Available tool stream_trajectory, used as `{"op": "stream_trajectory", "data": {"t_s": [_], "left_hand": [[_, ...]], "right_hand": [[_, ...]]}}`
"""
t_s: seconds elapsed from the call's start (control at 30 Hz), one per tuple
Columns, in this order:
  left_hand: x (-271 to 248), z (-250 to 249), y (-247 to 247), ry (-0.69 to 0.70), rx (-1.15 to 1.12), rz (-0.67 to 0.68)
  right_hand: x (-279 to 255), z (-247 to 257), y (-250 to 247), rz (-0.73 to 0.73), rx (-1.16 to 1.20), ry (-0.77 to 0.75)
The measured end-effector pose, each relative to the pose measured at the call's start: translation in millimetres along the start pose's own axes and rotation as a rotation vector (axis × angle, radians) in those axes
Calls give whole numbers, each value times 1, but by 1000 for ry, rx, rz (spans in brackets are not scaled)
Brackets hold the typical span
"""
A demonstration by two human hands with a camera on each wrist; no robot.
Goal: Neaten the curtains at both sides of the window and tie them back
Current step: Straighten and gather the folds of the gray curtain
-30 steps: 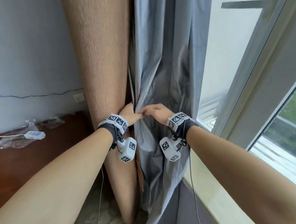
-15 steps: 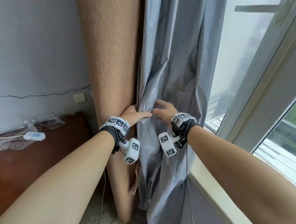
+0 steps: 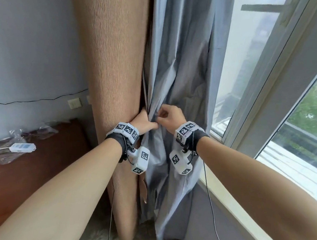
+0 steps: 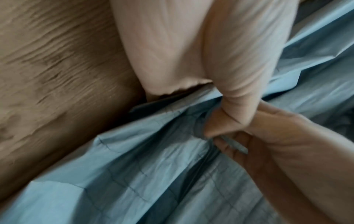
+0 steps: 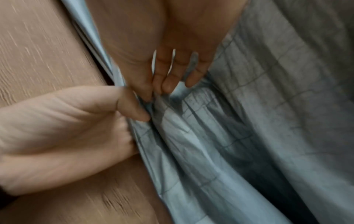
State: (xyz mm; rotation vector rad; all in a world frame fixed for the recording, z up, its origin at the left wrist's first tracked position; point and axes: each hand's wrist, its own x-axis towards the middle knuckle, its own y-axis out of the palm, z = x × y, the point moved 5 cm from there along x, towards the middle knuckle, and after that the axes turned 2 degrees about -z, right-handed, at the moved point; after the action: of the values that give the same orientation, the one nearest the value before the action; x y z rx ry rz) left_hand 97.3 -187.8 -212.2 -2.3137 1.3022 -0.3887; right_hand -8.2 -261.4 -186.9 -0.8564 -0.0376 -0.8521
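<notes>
— Where hung beside the window point(image 3: 274, 79), seen as a grey-blue curtain point(image 3: 180, 66), just right of a tan curtain point(image 3: 113, 63), edges touching down the seam.

— And gathered where?

— Bunched into folds at wrist height, pinched there from both sides. Left hand point(image 3: 144, 121) wedged at the seam between the two cloths, thumb pressed onto a pleat of the grey-blue curtain, other fingers tucked behind and out of sight. Right hand point(image 3: 169, 115) curled, fingertips point(image 5: 168, 86) nipping the same gather from the window side.

— Touching each other?

— Nearly knuckle to knuckle in the head view; thumb against fingers in the left wrist view point(image 4: 226, 121). Both clamped on cloth, neither slack.

— Beyond that?

— Windowsill point(image 3: 231, 199) running along the lower right. Further left, a dark wooden table point(image 3: 36, 164) against the wall point(image 3: 29, 53), bearing a small white box point(image 3: 22, 147) and crumpled clear plastic point(image 3: 43, 128). Blurred cloth in both wrist views.
</notes>
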Motion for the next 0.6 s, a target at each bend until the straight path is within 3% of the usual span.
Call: {"op": "stream_trajectory", "data": {"t_s": [0.07,0.17,0.27,0.33,0.4,0.47,0.6], "left_hand": [[0,-3,7,52,-43,31],[0,-6,7,38,-134,-104],[2,-1,5,-63,-101,-249],[1,0,4,-106,-137,-283],[0,-2,4,-112,-185,-263],[-3,-4,5,-124,-224,-211],[-11,-9,15,-150,-286,-49]], "right_hand": [[-2,6,3,102,44,-6],[-6,8,2,168,133,59],[-9,-2,-15,-23,55,131],[-13,-16,-29,-206,11,268],[-17,-30,-34,-304,5,445],[-19,-36,-36,-301,6,552],[-7,-45,-24,-99,360,536]]}}
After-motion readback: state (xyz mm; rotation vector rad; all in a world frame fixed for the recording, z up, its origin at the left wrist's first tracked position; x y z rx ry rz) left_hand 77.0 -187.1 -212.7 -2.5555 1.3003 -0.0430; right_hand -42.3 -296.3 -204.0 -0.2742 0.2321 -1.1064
